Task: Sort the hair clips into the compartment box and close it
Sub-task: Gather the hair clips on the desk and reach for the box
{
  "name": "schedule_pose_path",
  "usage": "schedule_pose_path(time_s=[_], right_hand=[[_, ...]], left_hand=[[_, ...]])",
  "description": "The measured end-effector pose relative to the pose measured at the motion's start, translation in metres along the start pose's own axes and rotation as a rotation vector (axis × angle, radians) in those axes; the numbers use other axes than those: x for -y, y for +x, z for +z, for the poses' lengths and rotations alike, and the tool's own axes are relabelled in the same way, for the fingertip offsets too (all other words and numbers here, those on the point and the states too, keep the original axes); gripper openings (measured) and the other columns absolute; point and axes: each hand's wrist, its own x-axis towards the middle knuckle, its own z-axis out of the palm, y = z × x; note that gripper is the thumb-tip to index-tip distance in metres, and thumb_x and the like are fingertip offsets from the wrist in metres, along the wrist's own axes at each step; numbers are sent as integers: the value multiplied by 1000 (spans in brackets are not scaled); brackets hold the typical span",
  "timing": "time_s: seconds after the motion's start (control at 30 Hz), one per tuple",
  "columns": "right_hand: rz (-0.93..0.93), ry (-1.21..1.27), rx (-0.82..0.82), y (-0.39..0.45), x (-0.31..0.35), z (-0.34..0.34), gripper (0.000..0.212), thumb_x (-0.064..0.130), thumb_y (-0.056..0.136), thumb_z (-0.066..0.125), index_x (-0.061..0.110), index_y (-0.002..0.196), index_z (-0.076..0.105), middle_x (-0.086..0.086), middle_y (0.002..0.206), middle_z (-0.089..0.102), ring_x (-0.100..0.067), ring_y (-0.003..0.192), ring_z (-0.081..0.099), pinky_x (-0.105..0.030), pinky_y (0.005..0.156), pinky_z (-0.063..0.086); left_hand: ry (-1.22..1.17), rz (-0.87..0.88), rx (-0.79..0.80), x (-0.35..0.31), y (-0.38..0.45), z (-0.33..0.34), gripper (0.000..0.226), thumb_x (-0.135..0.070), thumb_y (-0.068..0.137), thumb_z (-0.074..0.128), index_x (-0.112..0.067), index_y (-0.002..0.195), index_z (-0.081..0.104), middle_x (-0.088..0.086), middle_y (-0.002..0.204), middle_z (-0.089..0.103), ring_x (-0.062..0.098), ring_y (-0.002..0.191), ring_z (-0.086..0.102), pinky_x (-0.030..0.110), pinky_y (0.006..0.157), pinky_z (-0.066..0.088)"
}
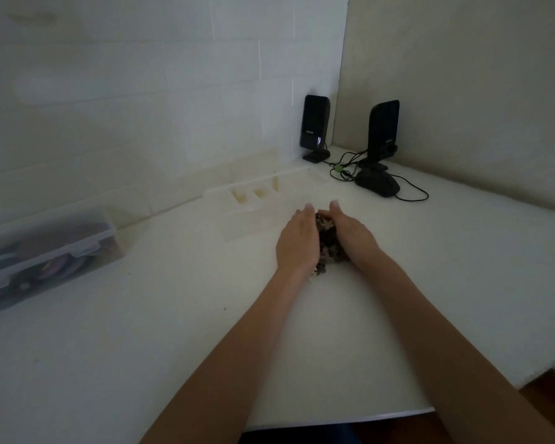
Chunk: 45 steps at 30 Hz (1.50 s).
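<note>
A heap of small dark and pale hair clips (328,239) lies on the white table between my two hands. My left hand (297,240) presses against the heap's left side with straight fingers. My right hand (353,232) presses against its right side, fingers straight too. Just beyond and to the left stands the clear compartment box (237,216), open, its lid (289,179) laid back toward the wall. Several pale pieces sit in its far compartments. Part of the heap is hidden under my palms.
A lidded clear plastic box (48,254) holding coloured items sits at the far left. Two black speakers (314,126) (382,129), a black mouse (378,184) and their cables occupy the back corner. The table's front edge (334,418) runs near my elbows.
</note>
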Motion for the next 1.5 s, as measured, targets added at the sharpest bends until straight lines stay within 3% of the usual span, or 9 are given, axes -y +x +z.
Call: schedule_pose_path(time_s=[0.3, 0.5, 0.6, 0.7, 0.83, 1.0, 1.1, 1.27, 1.5], right_hand=[[58, -17, -323, -52, -1, 19, 40, 39, 100, 27, 18, 104, 61, -2, 105, 66, -22, 96, 58, -29, 76, 35], [32, 27, -337, -73, -4, 17, 36, 34, 100, 31, 18, 101, 63, 3, 91, 63, -18, 91, 58, -28, 75, 36], [-7, 194, -372, -67, 0, 5, 40, 34, 99, 34, 14, 119, 62, 3, 110, 65, -12, 107, 55, -25, 91, 38], [-89, 259, -226, -40, -5, -11, 40, 37, 99, 31, 23, 124, 59, 5, 122, 61, -10, 117, 52, -29, 99, 38], [-221, -9, 73, -3, 1, -11, 39, 35, 101, 29, 23, 128, 55, 5, 131, 55, -9, 120, 48, -24, 98, 32], [-228, -284, 307, 25, 5, -4, 45, 45, 101, 21, 31, 129, 53, 4, 146, 41, -14, 132, 37, -30, 107, 23], [-210, -164, 314, 16, 3, -10, 52, 48, 100, 15, 33, 103, 65, 6, 134, 53, -10, 122, 47, -28, 104, 27], [-162, 162, 205, -25, -7, -20, 59, 48, 100, 20, 22, 98, 72, 7, 103, 71, -9, 100, 63, -27, 91, 40], [-197, 190, 34, -42, -16, -13, 46, 43, 101, 24, 25, 120, 61, 10, 123, 61, -7, 116, 54, -22, 97, 38]], left_hand=[[39, 8, 43, 2, -27, 8, 47, -33, 109, 21, -8, 129, 55, 11, 136, 59, 29, 128, 51, 39, 106, 35], [-46, 50, 46, 6, -49, 1, 49, -38, 108, 25, -11, 126, 62, 7, 133, 61, 24, 127, 51, 38, 111, 34], [-218, 16, -43, 6, -55, -12, 43, -32, 108, 30, -12, 132, 59, 0, 142, 53, 19, 140, 41, 26, 111, 28], [-269, 87, -135, 10, -69, -20, 36, -29, 109, 30, -22, 124, 62, 4, 153, 45, 16, 151, 24, 24, 117, 18], [169, 263, 26, 21, -85, -7, 65, -48, 104, 16, -11, 155, 30, 6, 167, 17, 17, 156, 1, 32, 125, 0], [86, 120, 75, 18, -79, -5, 88, -57, 96, -6, 1, 154, 24, 30, 162, 14, 44, 152, 10, 47, 125, 3], [124, 150, 59, 27, -69, 0, 72, -26, 94, 3, 11, 142, 42, 46, 145, 34, 60, 139, 31, 56, 117, 14], [213, 104, 70, 19, -72, -3, 60, -35, 106, 23, -6, 158, 15, 11, 167, 11, 26, 155, 6, 40, 125, 6], [226, 139, 93, 18, -70, -8, 58, -33, 108, 20, -5, 158, 18, 10, 168, 10, 24, 155, 3, 40, 125, 1]])
